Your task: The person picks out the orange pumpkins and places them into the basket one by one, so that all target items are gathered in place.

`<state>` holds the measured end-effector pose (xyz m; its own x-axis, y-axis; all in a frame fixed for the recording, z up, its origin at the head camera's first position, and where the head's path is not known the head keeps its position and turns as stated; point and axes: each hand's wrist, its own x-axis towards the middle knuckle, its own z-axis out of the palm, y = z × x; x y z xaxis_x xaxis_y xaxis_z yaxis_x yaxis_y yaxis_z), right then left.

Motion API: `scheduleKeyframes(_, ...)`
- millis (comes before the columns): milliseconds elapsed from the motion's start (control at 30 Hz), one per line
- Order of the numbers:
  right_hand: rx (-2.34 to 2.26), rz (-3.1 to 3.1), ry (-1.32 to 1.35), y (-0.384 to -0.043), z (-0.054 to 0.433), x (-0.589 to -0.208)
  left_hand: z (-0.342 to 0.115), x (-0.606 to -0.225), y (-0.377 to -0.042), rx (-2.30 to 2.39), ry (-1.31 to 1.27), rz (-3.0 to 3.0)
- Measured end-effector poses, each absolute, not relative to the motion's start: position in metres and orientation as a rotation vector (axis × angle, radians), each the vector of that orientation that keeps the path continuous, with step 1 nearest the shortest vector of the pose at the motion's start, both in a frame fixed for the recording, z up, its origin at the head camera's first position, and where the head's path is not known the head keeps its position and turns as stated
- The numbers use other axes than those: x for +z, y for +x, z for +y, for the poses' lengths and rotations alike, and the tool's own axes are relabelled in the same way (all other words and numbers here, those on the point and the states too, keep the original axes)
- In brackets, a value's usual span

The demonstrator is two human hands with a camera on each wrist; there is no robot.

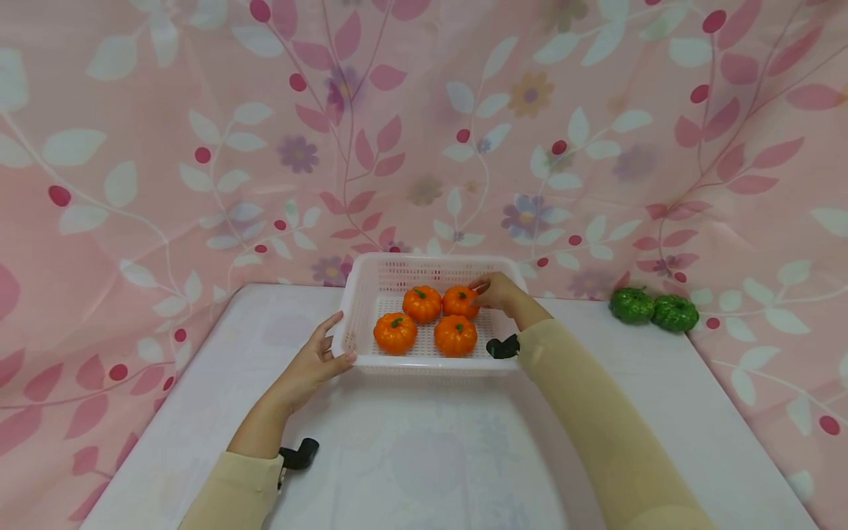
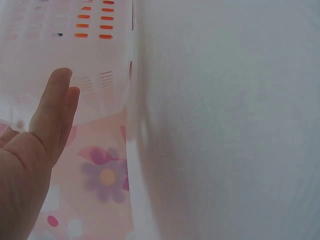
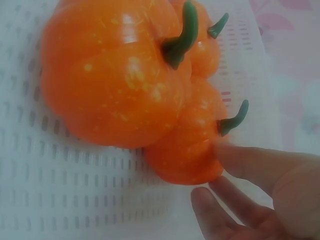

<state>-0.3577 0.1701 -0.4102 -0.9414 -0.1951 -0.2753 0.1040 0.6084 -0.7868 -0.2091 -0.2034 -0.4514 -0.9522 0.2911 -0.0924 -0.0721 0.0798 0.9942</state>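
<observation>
A white plastic basket (image 1: 424, 361) stands on the table with several orange toy pumpkins inside. My left hand (image 1: 318, 366) touches its front left corner. The thumb lies by the rim, and in the left wrist view the straight fingers (image 2: 55, 100) lie along the outer wall. My right hand (image 1: 501, 294) reaches in over the right side, at the back right pumpkin (image 1: 457, 302). Up close, one digit touches that pumpkin (image 3: 182, 155) near its green stem, while the other fingertips spread loosely at its edge. Beside it sit the back left pumpkin (image 1: 419, 303), front left pumpkin (image 1: 395, 335) and front right pumpkin (image 1: 456, 338).
Two green toy pumpkins, one on the left (image 1: 632, 305) and one on the right (image 1: 675, 313), sit at the table's back right corner. A white cloth covers the table (image 1: 424, 456). A pink flowered curtain (image 1: 424, 132) hangs behind it.
</observation>
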Motion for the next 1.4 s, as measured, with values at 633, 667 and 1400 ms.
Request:
scheduleKeyframes(633, -1.322, 2.574, -0.047, -0.348, 0.179, -0.384, -0.2, -0.452, -0.21, 1.962, 0.207, 2.077)
scheduleKeyframes(667, -1.33, 2.572, -0.04, -0.347, 0.18, -0.382, -0.2, -0.451, -0.209, 1.96, 0.204, 2.079)
scheduleKeyframes(1400, -1.498, 2.51, -0.106, -0.313, 0.204, -0.352, -0.202, -0.45, -0.209, 1.941, 0.195, 2.109)
